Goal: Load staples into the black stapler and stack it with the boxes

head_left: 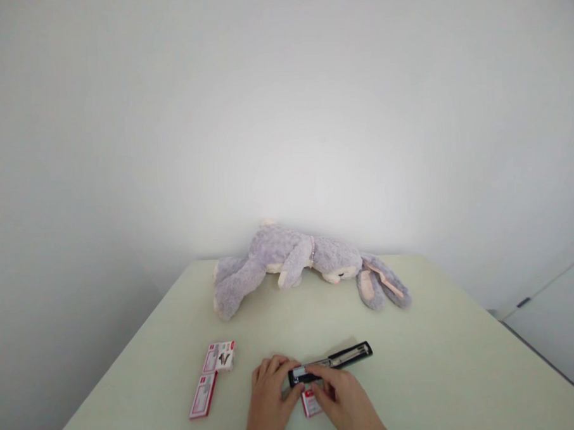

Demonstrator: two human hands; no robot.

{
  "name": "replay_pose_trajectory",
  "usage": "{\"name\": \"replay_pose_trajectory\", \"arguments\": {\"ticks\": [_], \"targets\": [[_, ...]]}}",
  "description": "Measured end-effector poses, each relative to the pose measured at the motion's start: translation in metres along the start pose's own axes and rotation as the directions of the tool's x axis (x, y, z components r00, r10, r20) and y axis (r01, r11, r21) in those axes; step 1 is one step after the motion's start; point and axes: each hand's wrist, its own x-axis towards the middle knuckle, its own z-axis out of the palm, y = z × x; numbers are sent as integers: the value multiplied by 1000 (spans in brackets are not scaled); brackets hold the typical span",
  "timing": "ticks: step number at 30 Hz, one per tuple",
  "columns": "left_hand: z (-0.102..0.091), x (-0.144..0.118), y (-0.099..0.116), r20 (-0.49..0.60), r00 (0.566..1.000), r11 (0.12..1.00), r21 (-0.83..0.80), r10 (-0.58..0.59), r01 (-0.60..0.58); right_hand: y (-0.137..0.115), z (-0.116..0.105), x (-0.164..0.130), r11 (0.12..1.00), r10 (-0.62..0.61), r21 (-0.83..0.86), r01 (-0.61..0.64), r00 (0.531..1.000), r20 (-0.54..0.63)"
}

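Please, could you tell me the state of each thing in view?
Stapler: opened out
Left hand: gripping the stapler's end
Right hand: fingers on the stapler
Small box near hands: partly hidden, open or closed unclear
Boxes at left: lying together
Plush rabbit: lying on its side

Wall (282,114) plain, off-white, brightest at centre and greyer toward the left. Pale, faintly greenish tabletop (441,367) set against it. At right, a pale surface (553,320) with a small dark fitting (523,302).

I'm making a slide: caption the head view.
Left hand and right hand at an opened black stapler, plush rabbit lying behind.
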Motion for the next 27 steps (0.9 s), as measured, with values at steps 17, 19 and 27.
{"name": "replay_pose_trajectory", "arguments": {"ticks": [17,19,27], "targets": [[1,3,-1,15,1000,1000,-8,-4,4,-11,-53,40,982,-66,179,57,997,44],[1,3,-1,10,1000,1000,-11,-1,1,-19,-43,42,991,-84,111,76,994,75],[-2,-12,-1,-88,996,1000,-12,-11,10,-24,-40,42,995,-71,-56,79,990,123]]}}
